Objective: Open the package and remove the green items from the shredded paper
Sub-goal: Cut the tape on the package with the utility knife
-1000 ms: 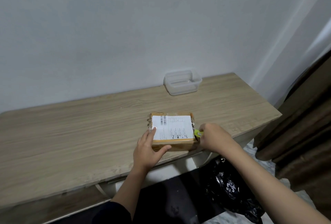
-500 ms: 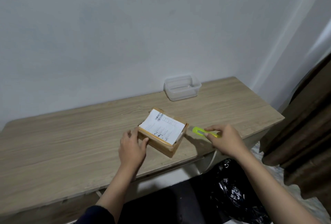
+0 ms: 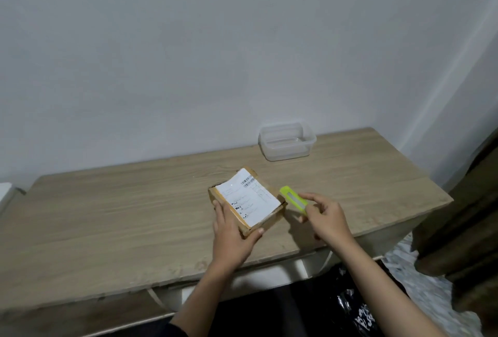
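Left grip [image 3: 231,231] is clamped on the box [image 3: 246,199], fingers along its 9 o'clock side and thumb hooked on the near corner, most likely to steady it and keep it turned so a sealed edge faces the other hand. Right grip [image 3: 324,218] pinches the cutter [image 3: 293,199] between thumb and fingers, its lime tip aimed at 10 o'clock and hovering just beside the box's 3 o'clock edge, apart from it as far as I can tell. That pose reads as lining up to slit the tape, so the opening step looks barely begun.

At 5 o'clock, below the bench [image 3: 107,215], a black bag [image 3: 355,309] lies on the floor.

Near the bench's front edge, about centre, the box sits skewed with its white label [image 3: 249,196] up. It is closed, so neither shredded paper nor green items can be seen; they are presumably inside.

Further off at 1 o'clock, against the wall, stands a clear tub [image 3: 287,142], lidless and seemingly empty, perhaps waiting to take what comes out
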